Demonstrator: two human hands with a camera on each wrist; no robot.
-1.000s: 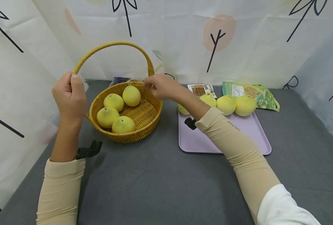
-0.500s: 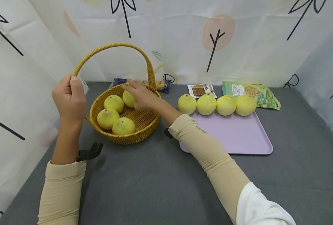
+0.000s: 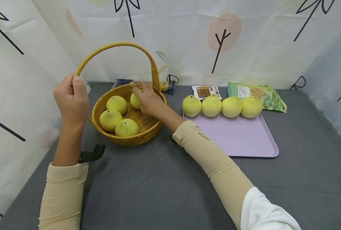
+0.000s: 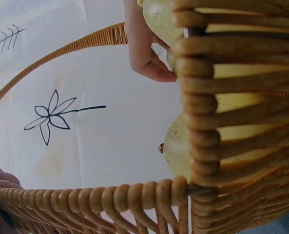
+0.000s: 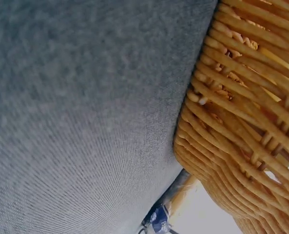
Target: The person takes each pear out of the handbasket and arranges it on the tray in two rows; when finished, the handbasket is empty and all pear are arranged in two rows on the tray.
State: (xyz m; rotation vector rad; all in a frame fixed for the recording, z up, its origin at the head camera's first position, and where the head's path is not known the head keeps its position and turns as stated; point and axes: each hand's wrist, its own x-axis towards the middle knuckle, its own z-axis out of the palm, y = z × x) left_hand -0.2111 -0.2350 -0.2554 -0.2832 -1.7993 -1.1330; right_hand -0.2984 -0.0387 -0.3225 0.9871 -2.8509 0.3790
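Note:
On the left stands a wicker basket [image 3: 138, 140] with a tall arched handle and several round, pale yellow pears inside, such as the front pear [image 3: 126, 127]. My left hand [image 3: 72, 99] grips the left side of the handle. My right hand [image 3: 151, 100] reaches over the basket's right rim, fingers curled round the back pear [image 3: 134, 101] and partly hiding it. The left wrist view shows the right hand's bent fingers [image 4: 151, 68] against that pear [image 4: 161, 19], behind the woven rim. Only the basket's outside [image 5: 251, 126] and grey cloth appear in the right wrist view.
A lilac tray [image 3: 245, 140] lies to the right, with several pears [image 3: 212, 106] in a row along its back edge. Behind stand a green packet [image 3: 258, 95], a brown-and-white packet [image 3: 205, 92] and a blue-and-yellow packet [image 3: 169, 87]. A patterned white cloth [image 3: 185, 38] hangs behind.
My right hand has moved left from the basket's right rim onto the back pear, which has shifted slightly right in the last half second. The left hand stays on the handle.

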